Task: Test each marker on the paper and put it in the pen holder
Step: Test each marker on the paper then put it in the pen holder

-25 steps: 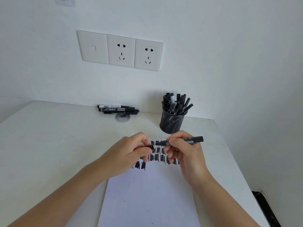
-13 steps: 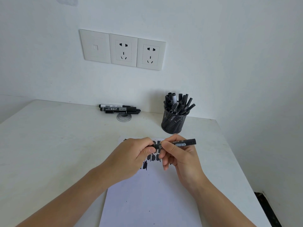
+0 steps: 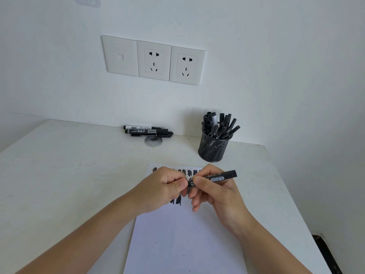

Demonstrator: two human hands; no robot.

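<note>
Marker [image 3: 215,177]: held in the air just above the far end of the paper [image 3: 187,244], between both hands; black barrel with a pale label strip.
Long axis: close to level, running left to right, with the right end tipped slightly up and away, free and pointing right.
Right hand [image 3: 219,196]: pinching the barrel between thumb and forefinger, with the other fingers loosely curled underneath.
Left hand [image 3: 162,189]: curled round the marker's left end, thumb pressed against it.
Step, as a judgement: cap going on or coming off; impossible to say which from this view.
Pen holder [image 3: 214,149]: black mesh cup beyond the hands and a little to the right, apart from the marker; nearer to the right hand than to the left. Already crowded with markers leaning at angles, so probably a tight slot for the next one.
Coming move, as a judgement: if for the holder, forward and right, turning the barrel from level to upright.
Hidden: the marker's left end, buried in the left hand; tip or cap not visible.
Ink strokes [image 3: 189,172]: black rows across the paper's far end, partly covered by both hands.
Loose markers [image 3: 147,131]: perhaps three, lying side by side along the wall at the back of the surface [image 3: 69,175], left of the holder, well apart from the hands.
Cut off: the paper's near edge and both forearms at the bottom of the view.
</note>
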